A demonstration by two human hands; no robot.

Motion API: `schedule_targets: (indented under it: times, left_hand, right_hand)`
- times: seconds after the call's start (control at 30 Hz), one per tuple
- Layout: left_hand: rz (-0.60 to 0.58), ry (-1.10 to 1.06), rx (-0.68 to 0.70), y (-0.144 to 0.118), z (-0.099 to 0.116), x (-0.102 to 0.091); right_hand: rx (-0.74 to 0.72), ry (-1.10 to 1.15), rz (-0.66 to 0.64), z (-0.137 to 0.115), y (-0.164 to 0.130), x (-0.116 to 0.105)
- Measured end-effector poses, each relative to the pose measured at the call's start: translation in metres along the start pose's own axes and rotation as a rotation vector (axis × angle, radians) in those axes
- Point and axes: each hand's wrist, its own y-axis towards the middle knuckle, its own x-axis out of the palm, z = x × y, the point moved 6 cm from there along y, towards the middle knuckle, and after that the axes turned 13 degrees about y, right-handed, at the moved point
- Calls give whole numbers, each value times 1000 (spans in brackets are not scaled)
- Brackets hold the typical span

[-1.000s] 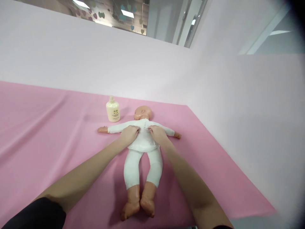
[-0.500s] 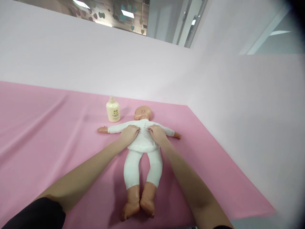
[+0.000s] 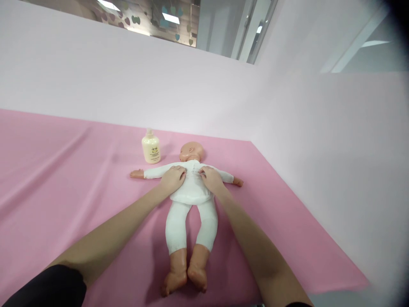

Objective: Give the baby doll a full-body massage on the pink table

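A baby doll (image 3: 191, 192) in a white top and leggings lies stretched out on the pink cover, its head away from me and turned to the left. It appears to be face down. My left hand (image 3: 174, 178) rests on the left side of its upper back, fingers bent toward the middle. Opposite it, my right hand (image 3: 211, 178) lies on the right side in the same way. A narrow strip of white cloth shows between the two sets of fingertips. Both hands are laid over the doll without gripping it; the undersides of the fingers are hidden.
A cream pump bottle (image 3: 151, 148) stands beyond the doll's left-hand arm. The pink cover (image 3: 64, 179) has long folds at left. White walls (image 3: 143, 81) rise behind and to the right, with a window above the back one.
Both hands stay on the doll's upper back. My left hand has shifted very slightly to the left; the doll and bottle look the same.
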Motion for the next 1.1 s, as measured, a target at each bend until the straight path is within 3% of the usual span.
schedule_targets:
  times: [0.27, 0.63, 0.87, 1.1]
  left_hand:
    - [55, -148, -62, 1, -11, 7]
    - [223, -111, -3, 0, -12, 13]
    - [215, -162, 14, 1, -12, 13]
    - [188, -148, 18, 0, -11, 12]
  right_hand:
    - [59, 28, 65, 9, 1, 0]
    - [-56, 103, 145, 22, 6, 7]
    - [-6, 196, 157, 32, 8, 10]
    - [-105, 186, 99, 27, 8, 10]
